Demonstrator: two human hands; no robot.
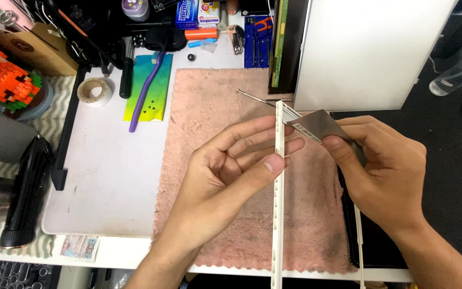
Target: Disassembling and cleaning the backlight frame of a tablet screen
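Long white plastic strip point(278, 214), slender and notched along one edge, standing on edge from the table's near rim up over the pink towel point(215, 160); pinched near its upper part between thumb and fingertips of the left hand point(231, 171), otherwise loosely open. Right hand point(386, 171): closed on a thin grey metal blade point(316, 127), tip set against the strip's top. Risk, as judged: the strip bows or snaps if the blade levers hard; the blade skids toward the left fingertips. Nearby: loose screwdriver point(255, 96), tape roll point(94, 91).
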